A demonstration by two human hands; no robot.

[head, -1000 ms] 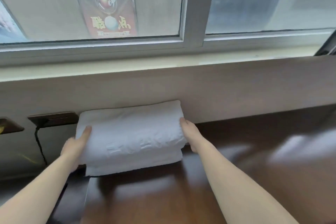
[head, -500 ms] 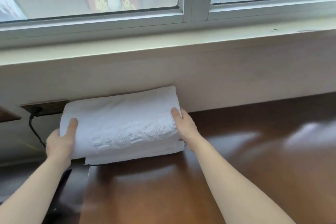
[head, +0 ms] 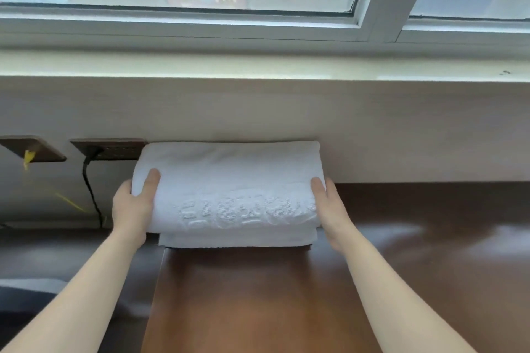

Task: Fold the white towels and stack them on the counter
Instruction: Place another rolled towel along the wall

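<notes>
A folded white towel (head: 229, 180) with raised lettering lies on top of another folded white towel (head: 238, 239), whose edge shows beneath it. The stack rests on the dark brown counter (head: 258, 295), pushed against the pale wall. My left hand (head: 133, 203) grips the top towel's left end, thumb on top. My right hand (head: 329, 206) holds its right end the same way. Both arms reach in from the bottom of the view.
The counter's left edge (head: 156, 281) drops off just below the stack's left end. Two brown wall sockets (head: 109, 149) sit left of the towels, one with a black cable (head: 90, 189) hanging down. A window sill (head: 258, 66) and window run above.
The stack now lies square against the wall instead of tilted. My view has shifted, so the towels appear more centred. Both hands stay on the towel's ends.
</notes>
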